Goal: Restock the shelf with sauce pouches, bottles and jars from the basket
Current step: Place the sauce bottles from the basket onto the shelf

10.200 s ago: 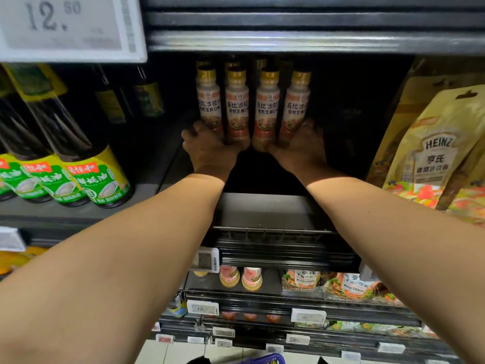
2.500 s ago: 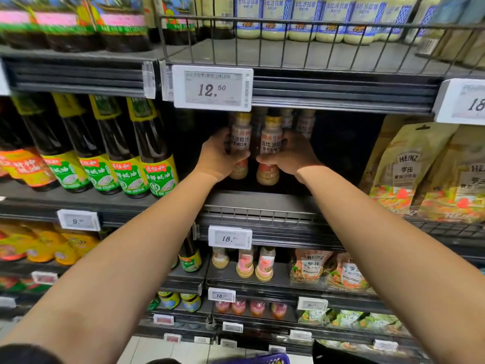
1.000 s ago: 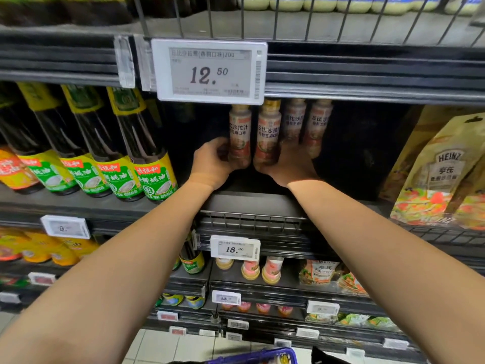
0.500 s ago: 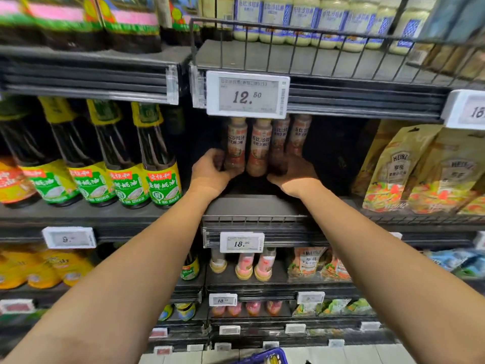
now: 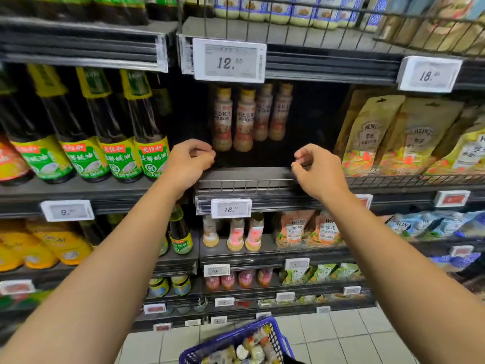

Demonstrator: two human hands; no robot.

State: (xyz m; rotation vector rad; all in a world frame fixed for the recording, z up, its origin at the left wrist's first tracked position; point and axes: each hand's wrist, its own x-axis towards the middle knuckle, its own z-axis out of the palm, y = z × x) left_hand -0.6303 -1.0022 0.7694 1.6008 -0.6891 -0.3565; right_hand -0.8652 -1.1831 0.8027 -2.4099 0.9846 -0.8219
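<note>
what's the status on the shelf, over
Left hand and right hand both empty, fingers loosely curled, in front of the shelf edge. Four dressing bottles standing on the shelf. Basket below, not empty. Nothing in the way.

Four dressing bottles (image 5: pixel 249 118) stand deep on the shelf (image 5: pixel 246 173). In front of them the shelf floor lies bare to the wire rail (image 5: pixel 244 183). To their right a dark open gap reaches to the Heinz pouches (image 5: pixel 372 137); to their left a narrower gap ends at the tall dark bottles (image 5: pixel 147 127). The price tag (image 5: pixel 228 60) hangs over the opening above them.
</note>
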